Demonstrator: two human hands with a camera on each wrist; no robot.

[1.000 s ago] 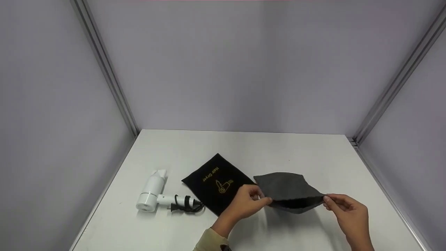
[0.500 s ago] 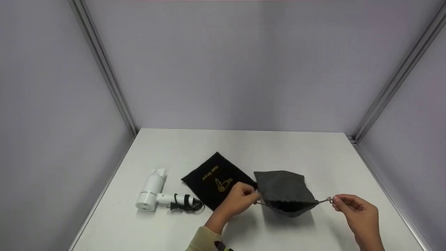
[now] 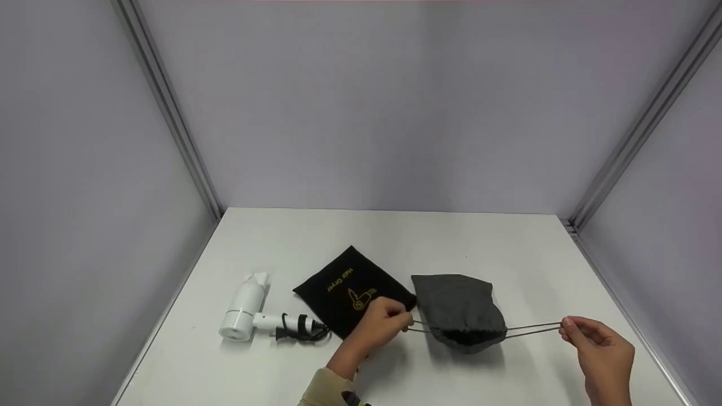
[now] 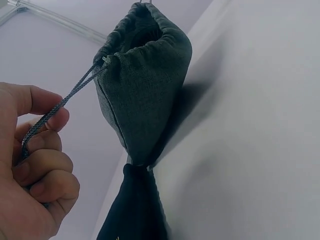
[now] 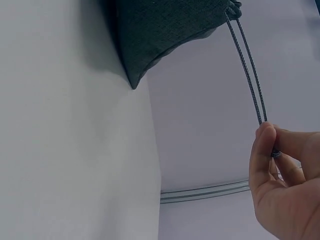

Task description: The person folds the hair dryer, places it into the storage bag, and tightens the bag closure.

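Observation:
A grey drawstring pouch (image 3: 459, 307) (image 4: 142, 95) (image 5: 160, 35) hangs just above the white table (image 3: 395, 242), its mouth gathered toward me. My left hand (image 3: 386, 321) (image 4: 35, 165) pinches the left drawstring (image 4: 60, 107) beside the pouch. My right hand (image 3: 592, 341) (image 5: 277, 175) pinches the doubled right drawstring (image 3: 533, 329) (image 5: 247, 70), pulled out taut to the right. A black pouch with gold hair-dryer print (image 3: 350, 290) (image 4: 132, 210) lies flat left of the grey one. A white hair dryer (image 3: 245, 309) with a bundled black cord (image 3: 302, 329) lies further left.
Grey partition walls with metal corner posts (image 3: 169, 113) close off the table's left, back and right sides. The table's right edge (image 3: 615, 299) runs close to my right hand.
Both hands have pulled apart, the right one furthest to the right. The drawstrings have lengthened and the grey pouch's mouth has drawn from wide open to gathered.

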